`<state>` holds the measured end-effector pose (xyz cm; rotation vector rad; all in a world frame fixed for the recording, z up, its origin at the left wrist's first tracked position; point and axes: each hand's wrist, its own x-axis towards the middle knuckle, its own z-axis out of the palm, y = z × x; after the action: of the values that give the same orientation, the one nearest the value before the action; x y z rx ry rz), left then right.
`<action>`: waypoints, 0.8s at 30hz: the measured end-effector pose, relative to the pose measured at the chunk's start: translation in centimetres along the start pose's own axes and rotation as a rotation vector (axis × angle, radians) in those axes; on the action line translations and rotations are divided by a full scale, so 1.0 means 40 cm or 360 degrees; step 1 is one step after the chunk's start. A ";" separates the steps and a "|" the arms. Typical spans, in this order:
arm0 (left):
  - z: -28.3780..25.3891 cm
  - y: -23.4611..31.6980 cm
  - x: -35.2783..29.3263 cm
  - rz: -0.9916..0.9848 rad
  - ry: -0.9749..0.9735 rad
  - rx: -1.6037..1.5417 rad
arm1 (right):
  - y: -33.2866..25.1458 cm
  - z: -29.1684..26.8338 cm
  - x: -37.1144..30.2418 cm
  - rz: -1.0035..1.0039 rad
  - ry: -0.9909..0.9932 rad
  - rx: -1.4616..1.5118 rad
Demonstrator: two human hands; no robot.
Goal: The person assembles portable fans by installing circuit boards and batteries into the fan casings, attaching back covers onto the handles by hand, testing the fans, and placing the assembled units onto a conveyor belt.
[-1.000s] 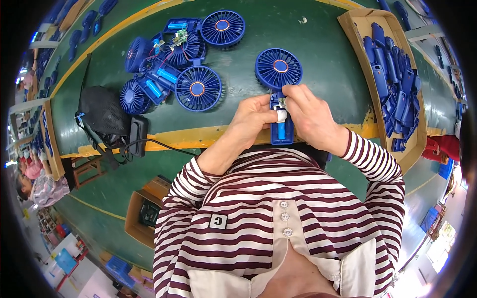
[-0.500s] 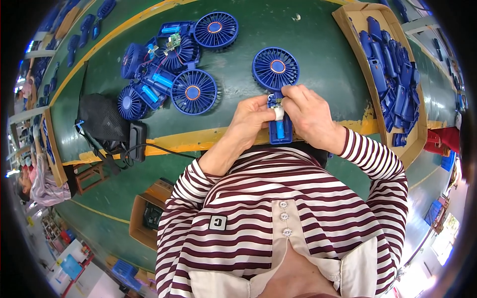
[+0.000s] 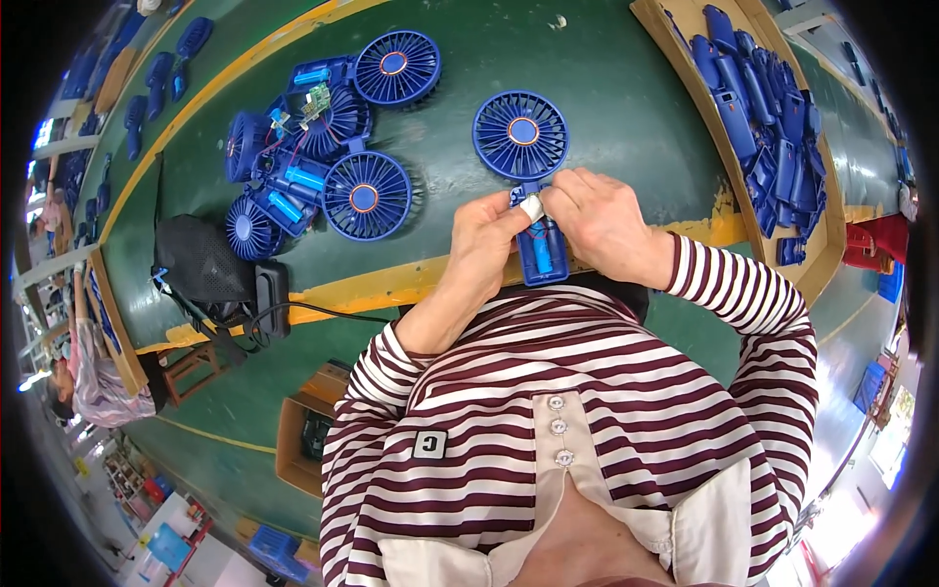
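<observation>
Pinches the blue fan [image 3: 529, 182] near the top of its handle [image 3: 558, 258] with the left hand [image 3: 482, 238], thumb at the white piece [image 3: 532, 206]. Sets the right hand [image 3: 595, 217] against the handle's right edge, fingers bent, exact hold hidden. Shows fan head [image 3: 521, 133] beyond both grips, blue battery [image 3: 543, 254] nearer the body.

Assy workshop w/ green bench [image 3: 626, 117], open fans [image 3: 521, 132], carton [image 3: 810, 274] of blue parts [image 3: 785, 161]
</observation>
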<state>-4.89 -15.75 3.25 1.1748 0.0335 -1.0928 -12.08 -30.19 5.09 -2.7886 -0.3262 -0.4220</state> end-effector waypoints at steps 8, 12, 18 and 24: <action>0.009 0.006 0.006 -0.0016 0.0046 -0.0032 | 0.018 0.019 -0.009 0.0023 0.0056 0.0270; 0.004 0.005 0.017 -0.0028 0.0027 -0.0035 | 0.025 0.019 -0.006 0.0070 0.0091 0.0364; 0.002 0.041 0.020 -0.0124 -0.0163 -0.0052 | 0.028 -0.005 -0.007 0.0172 0.0018 0.0470; 0.011 0.032 0.028 -0.0048 -0.0061 0.0057 | 0.031 -0.022 -0.007 0.0250 -0.0053 0.0483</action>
<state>-3.63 -16.85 3.75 1.1884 0.0020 -1.1460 -12.24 -31.67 5.48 -2.5032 -0.1610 -0.2638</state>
